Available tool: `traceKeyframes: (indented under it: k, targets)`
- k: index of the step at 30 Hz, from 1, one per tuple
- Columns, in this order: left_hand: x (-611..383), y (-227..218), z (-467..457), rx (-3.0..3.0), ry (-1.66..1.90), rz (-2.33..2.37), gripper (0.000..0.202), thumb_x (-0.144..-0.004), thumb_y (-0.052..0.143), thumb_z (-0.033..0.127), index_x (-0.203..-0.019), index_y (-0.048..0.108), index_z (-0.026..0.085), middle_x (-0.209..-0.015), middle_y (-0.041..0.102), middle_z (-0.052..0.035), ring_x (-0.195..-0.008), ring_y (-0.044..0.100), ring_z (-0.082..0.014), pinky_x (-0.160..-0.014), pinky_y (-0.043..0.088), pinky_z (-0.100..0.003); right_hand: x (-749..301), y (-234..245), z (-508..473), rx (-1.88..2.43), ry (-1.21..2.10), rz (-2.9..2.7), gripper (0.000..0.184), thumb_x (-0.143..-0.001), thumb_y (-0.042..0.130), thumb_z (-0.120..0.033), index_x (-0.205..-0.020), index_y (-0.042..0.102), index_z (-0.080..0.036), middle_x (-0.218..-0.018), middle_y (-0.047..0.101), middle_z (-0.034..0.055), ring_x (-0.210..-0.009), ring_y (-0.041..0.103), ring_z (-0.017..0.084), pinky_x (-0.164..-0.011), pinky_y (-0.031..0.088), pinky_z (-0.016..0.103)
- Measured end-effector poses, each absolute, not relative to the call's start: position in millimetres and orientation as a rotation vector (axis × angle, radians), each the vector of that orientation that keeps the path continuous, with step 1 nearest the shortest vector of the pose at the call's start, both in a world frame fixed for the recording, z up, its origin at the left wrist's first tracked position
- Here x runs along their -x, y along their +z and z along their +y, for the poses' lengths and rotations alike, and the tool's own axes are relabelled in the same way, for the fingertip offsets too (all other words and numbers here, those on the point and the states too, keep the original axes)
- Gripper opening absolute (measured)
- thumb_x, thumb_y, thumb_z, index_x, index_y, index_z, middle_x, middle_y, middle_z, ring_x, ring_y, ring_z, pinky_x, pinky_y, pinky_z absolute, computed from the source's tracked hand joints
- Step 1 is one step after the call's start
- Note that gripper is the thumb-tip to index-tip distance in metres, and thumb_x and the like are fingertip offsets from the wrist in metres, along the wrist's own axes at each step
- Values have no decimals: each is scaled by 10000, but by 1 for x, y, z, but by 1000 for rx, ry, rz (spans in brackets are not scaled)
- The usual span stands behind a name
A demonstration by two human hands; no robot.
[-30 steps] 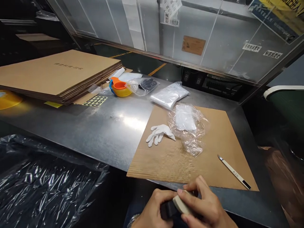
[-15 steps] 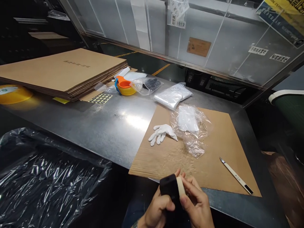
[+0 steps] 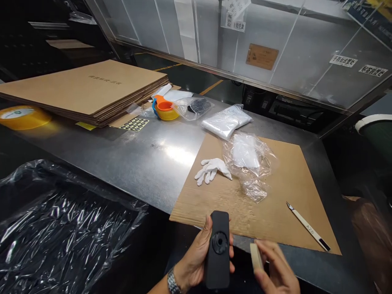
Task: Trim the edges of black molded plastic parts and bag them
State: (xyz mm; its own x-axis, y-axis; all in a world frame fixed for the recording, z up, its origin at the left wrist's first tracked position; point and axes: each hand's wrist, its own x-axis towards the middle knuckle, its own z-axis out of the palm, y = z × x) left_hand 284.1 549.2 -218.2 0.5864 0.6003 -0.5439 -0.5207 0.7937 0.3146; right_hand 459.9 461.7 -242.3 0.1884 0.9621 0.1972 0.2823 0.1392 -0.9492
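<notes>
My left hand is wrapped round a black rectangular device with a round dial-like recess on its face, held upright in front of the table edge. To its right, apart from the device, my right hand pinches a flat cream-coloured block between thumb and fingers; its exact kind I cannot make out. Beyond both hands lies a cardboard sheet, bearing a white glove, a crumpled clear plastic bag with something white in it, and a cream pen-like knife marked A26.
Flat cardboard is stacked at the back left beside a yellow tape roll. An orange and yellow tape dispenser and a wrapped white packet stand farther back. Black plastic covers something at the lower left.
The hands have moved apart. My right hand has carried the cream block away to the right, and my left hand has turned the black device so its round recess shows.
</notes>
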Motion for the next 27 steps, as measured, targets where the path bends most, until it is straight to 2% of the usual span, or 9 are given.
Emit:
traceKeyframes:
  k: [3,5,8,11,13,17,23,27]
  targets:
    - [-293,-225,538,-201,402,711,850,-769,175,761,-748,651,57,-524,601,-101,-375,553,-166,-316,419,-240,-460,-211,488,1270,490,-1706,392,-845,557,-190,-1235,539,-231,-1078,537,107,-956,532,211,-769,485,320]
    - [-297,-226,531,-205,386,744,828,-798,181,732,-652,638,58,-475,593,-106,-363,554,-152,-338,404,-211,-452,-195,501,1140,453,-1963,418,-852,507,-133,-1268,498,-167,-1060,529,132,-934,511,213,-757,492,350]
    - [-297,-227,527,-169,421,728,713,-840,258,666,-643,633,93,-471,603,-77,-379,563,-137,-381,429,-203,-447,-182,510,1020,576,-2197,394,-868,481,-151,-1261,483,-121,-1063,509,149,-916,488,213,-745,495,365]
    - [-290,-232,526,-193,218,669,881,-755,89,776,-537,602,93,-374,539,-96,-293,502,-162,-272,360,-232,-456,-182,508,1049,649,-2262,415,-877,455,-111,-1291,445,-147,-1082,487,139,-949,476,203,-767,492,352]
    - [-286,-238,525,-195,169,667,933,-744,18,774,-548,612,81,-371,538,-103,-294,500,-172,-260,364,-245,-463,-184,506,1078,621,-2267,445,-874,441,-69,-1311,417,-150,-1083,479,139,-967,471,198,-773,492,342]
    - [-286,-241,522,-190,121,677,944,-745,-2,764,-537,612,77,-378,553,-129,-286,500,-183,-251,346,-247,-464,-182,506,1030,495,-2317,448,-850,455,-29,-1292,423,-95,-1088,486,165,-956,464,206,-764,496,357]
    - [-290,-244,521,-170,80,626,917,-767,-5,735,-520,603,95,-357,532,-95,-261,469,-157,-225,284,-221,-470,-171,505,1054,428,-2459,398,-859,419,-47,-1247,489,-94,-1111,536,185,-973,490,221,-766,514,351]
    - [-290,-258,518,-144,12,638,938,-713,46,791,-492,613,78,-349,522,-107,-289,521,-183,-232,339,-241,-472,-164,507,998,382,-2513,397,-861,400,-64,-1248,489,-75,-1097,572,197,-957,508,231,-753,532,369]
